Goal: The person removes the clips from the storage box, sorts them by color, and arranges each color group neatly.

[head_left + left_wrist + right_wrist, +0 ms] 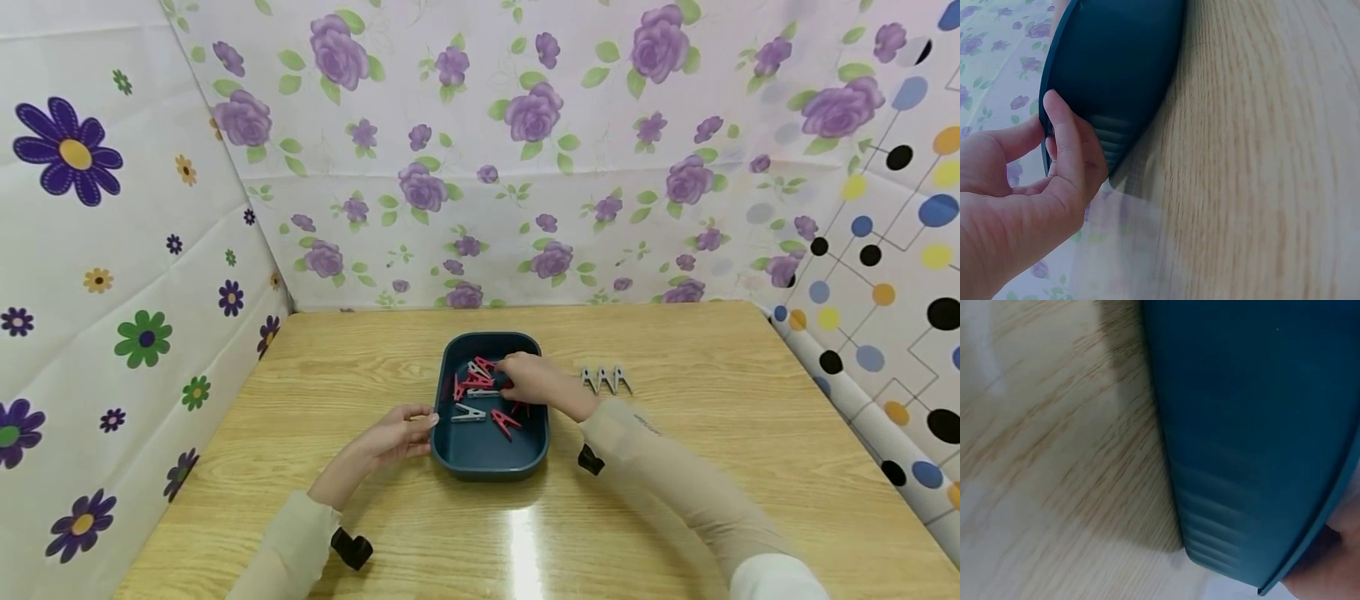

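Observation:
A dark blue plastic bin (487,457) sits on the table with several red and grey clothespins lying loose inside, among them a red clothespin (504,423) and a grey clothespin (468,414). My left hand (399,433) grips the bin's left rim; in the left wrist view the thumb and fingers (1067,147) pinch that edge. Over the right wall reaches my right hand (536,382), its fingertips down among the clothespins. I cannot tell whether they hold one. In the right wrist view the bin's wall hides most of this hand (1325,572).
Right of the bin, three grey clothespins (606,380) stand in a row on the wooden table (675,467). A flowered cloth (480,208) hangs behind the table's far edge, with patterned cloths at both sides.

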`<move>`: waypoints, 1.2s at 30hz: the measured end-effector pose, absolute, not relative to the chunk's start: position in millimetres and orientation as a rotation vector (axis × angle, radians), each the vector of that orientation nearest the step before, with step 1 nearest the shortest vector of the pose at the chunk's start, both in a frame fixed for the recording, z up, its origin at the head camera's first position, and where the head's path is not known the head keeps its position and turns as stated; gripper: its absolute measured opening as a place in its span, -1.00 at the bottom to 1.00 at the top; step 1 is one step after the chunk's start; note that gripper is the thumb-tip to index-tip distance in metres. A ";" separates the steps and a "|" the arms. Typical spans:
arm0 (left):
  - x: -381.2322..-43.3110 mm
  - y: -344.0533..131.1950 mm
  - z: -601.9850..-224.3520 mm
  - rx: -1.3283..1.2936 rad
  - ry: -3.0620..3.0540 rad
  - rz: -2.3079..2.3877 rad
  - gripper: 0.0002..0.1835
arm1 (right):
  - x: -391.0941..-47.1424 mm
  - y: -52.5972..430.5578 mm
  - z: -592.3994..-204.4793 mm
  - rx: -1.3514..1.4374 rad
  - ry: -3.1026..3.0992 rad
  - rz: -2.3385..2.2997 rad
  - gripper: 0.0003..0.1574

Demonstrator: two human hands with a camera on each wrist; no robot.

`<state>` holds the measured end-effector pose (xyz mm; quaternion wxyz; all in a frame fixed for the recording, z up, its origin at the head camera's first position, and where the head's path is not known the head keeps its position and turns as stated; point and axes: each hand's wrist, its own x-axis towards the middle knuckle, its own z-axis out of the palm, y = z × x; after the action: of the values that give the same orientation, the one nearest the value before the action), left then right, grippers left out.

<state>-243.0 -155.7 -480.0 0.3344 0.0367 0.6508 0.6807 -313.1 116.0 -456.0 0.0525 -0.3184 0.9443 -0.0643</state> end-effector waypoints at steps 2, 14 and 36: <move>-242.8 -155.3 -480.1 0.089 1.702 1.776 -0.59 | -314.5 113.7 -457.2 -0.951 2.874 -0.186 -0.54; -241.1 -153.4 -478.7 0.095 1.694 1.777 -0.64 | -314.7 106.8 -466.5 -0.947 2.933 -0.092 -0.57; -242.1 -156.6 -481.6 0.111 1.671 1.804 -0.64 | -312.6 116.3 -458.8 -0.940 2.966 -0.175 -0.65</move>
<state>-242.1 -156.6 -481.6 0.3336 0.0423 0.6401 0.6908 -312.6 116.3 -458.8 0.0126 -0.3015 0.9517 -0.0561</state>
